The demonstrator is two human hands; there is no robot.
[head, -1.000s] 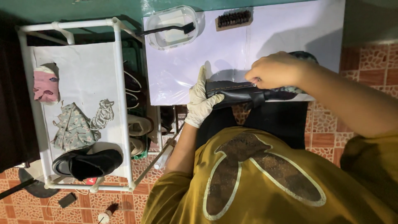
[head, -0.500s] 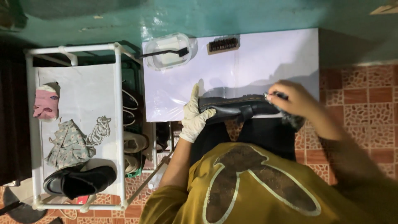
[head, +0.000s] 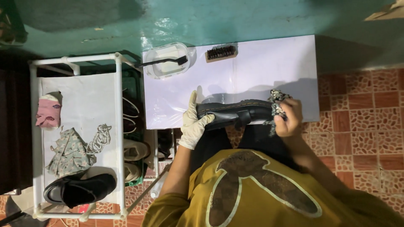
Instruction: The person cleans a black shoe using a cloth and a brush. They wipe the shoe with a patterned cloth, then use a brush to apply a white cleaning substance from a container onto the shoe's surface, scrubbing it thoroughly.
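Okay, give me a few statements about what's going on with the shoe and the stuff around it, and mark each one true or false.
1. The left hand, in a pale glove, grips one end of the black shoe. True.
2. The right hand presses a wooden brush against the shoe. False: it holds a patterned cloth; the wooden brush lies apart on the white board.
3. A small black brush rests across a clear plastic container. True.
4. The white rack at the side holds only cloths. False: another black shoe lies on it too.
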